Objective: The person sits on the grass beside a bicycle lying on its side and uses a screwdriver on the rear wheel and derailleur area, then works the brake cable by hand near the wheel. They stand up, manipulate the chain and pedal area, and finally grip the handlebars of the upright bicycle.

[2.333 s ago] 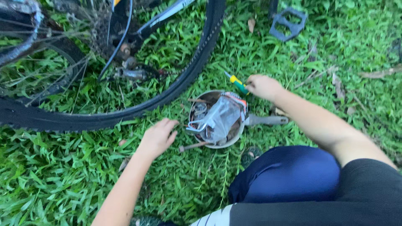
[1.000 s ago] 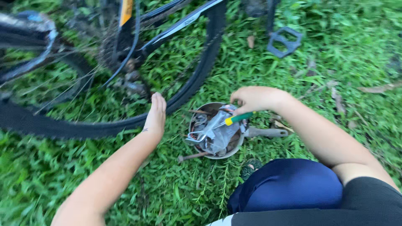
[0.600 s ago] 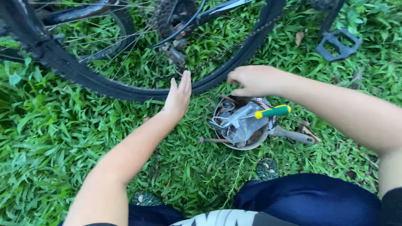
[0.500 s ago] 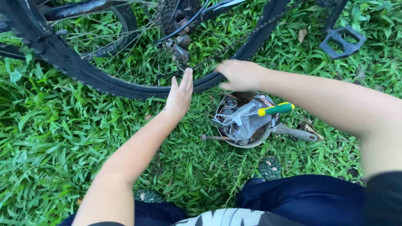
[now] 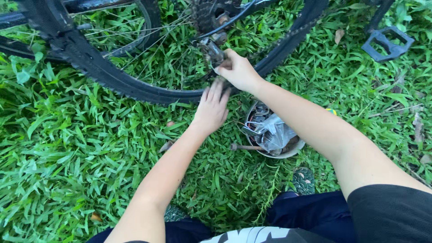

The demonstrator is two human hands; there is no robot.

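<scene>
Grass underfoot, bicycle wheel (image 5: 135, 87) lying at far left. Your right hand (image 5: 240, 72) is pinched narrow on the derailleur (image 5: 211, 49) beside the tyre; whether it grips a tool, you cannot tell. Your left hand (image 5: 212, 108) lies open, fingers spread, touching the tyre just below. The bowl of tools (image 5: 272, 132) sits near right. Work on the derailleur looks underway, not finished.

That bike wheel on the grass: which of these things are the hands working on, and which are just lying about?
In hand:
- right hand at the gear mechanism
- left hand at the tyre

Lying about:
- bowl of tools
- plastic bag in it
- pedal
- grass
</scene>
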